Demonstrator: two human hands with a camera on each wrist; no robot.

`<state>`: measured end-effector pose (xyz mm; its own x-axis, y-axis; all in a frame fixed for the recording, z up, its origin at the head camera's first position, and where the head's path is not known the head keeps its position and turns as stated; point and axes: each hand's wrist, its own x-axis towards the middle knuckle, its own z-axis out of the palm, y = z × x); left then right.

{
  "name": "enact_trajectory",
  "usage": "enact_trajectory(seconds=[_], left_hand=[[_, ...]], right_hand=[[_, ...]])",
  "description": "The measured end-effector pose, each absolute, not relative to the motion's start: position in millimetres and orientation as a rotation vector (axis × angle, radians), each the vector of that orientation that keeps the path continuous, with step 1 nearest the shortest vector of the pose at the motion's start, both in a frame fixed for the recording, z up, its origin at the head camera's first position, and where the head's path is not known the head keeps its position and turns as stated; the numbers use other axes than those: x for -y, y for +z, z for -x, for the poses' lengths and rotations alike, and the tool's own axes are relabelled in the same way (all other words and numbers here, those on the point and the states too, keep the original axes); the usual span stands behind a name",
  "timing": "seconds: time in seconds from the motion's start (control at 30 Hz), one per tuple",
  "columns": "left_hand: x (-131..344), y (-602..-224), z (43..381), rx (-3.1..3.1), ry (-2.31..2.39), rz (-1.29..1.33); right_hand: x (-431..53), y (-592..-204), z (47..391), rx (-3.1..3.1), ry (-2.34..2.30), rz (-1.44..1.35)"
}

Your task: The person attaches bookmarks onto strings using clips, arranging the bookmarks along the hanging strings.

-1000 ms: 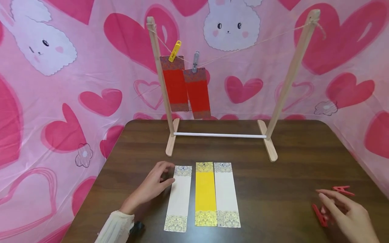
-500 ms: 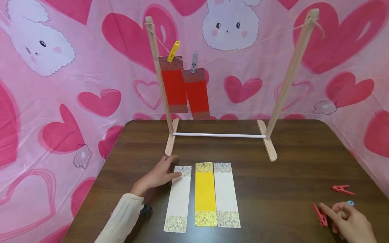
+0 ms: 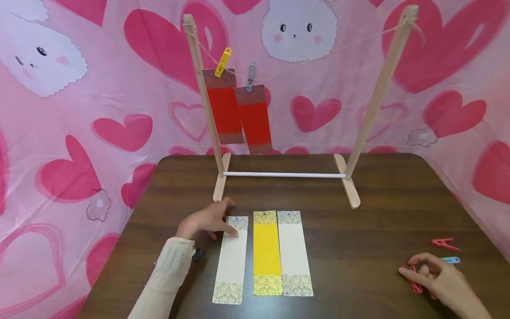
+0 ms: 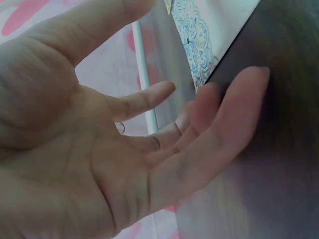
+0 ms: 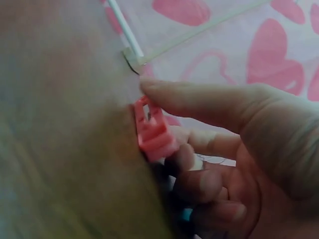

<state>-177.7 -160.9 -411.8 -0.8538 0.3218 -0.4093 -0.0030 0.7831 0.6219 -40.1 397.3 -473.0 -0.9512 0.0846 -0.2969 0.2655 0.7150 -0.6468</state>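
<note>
While the left hand (image 3: pixel 207 220) hovers with fingers spread, thumb over the patterned top of a white rectangular card (image 3: pixel 231 266), contact unclear, the right hand (image 3: pixel 444 279) looks to be pinching a red plastic clothespin (image 5: pixel 158 138). Held too loosely, that clothespin could slip; a stray knuckle might nudge the light-blue plastic clip (image 3: pixel 452 260) just beside the right hand. No container shows near either hand.

place: tabletop setup, room type unclear | pink heart-print cloth (image 3: pixel 314 113) behind | wood-grain table (image 3: pixel 350 248)
</note>
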Motion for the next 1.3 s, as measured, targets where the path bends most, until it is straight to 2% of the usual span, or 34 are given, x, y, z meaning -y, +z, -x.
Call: enact_trajectory(seconds=[0.47, 0.93, 1.3], left_hand=[[147, -413, 172, -2.595, 0.605, -0.104], [150, -412, 175, -2.577, 0.669, -0.189], [156, -409, 182, -2.549, 0.875, -0.231]], right_hand=[[-380, -476, 37, -2.766, -1.390, -0.336], [-377, -478, 37, -2.731, -1.606, -0.216], [-378, -483, 38, -3.009, -1.465, -0.244]])
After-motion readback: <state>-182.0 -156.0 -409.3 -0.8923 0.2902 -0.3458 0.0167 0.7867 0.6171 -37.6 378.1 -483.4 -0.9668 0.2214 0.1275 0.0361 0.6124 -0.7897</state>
